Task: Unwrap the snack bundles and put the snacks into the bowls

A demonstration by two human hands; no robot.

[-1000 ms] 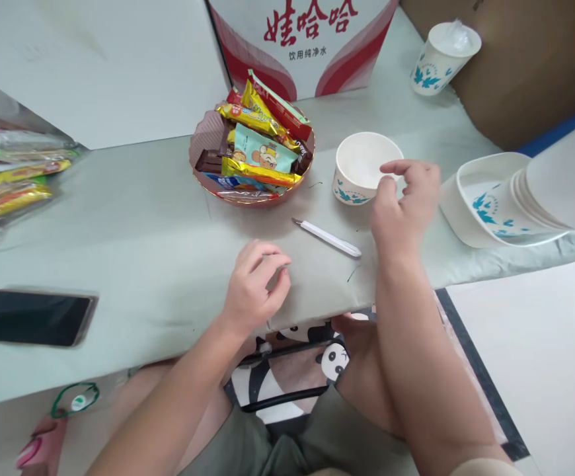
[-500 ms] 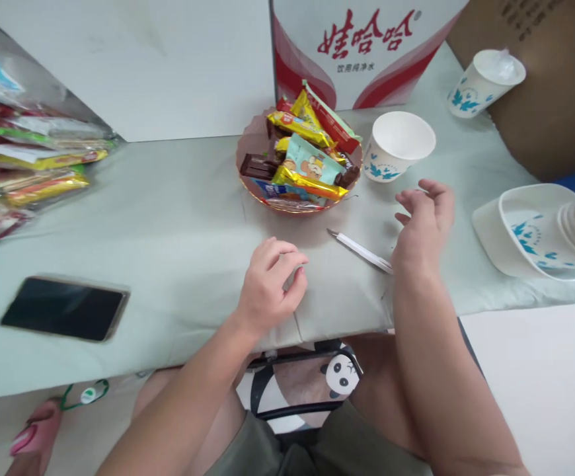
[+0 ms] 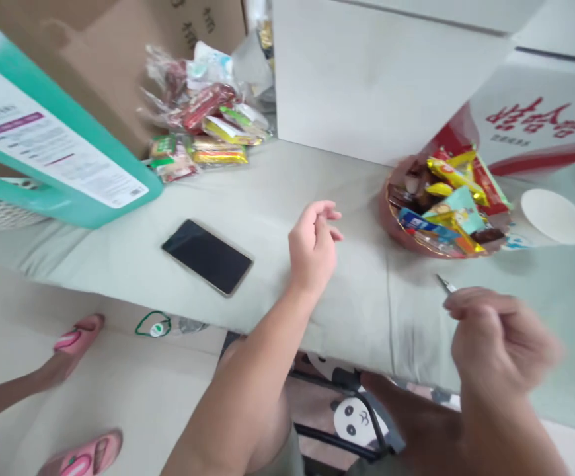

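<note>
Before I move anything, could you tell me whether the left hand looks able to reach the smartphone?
Probably yes: the left hand looks empty, and only bare tablecloth shows between it and the smartphone.

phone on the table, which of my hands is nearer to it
Left. Your left hand is just to the right of the phone, not touching it; your right hand is much farther right, by the pen.

Pink slippers (image 3: 85,337) on pale floor (image 3: 163,383)
</note>
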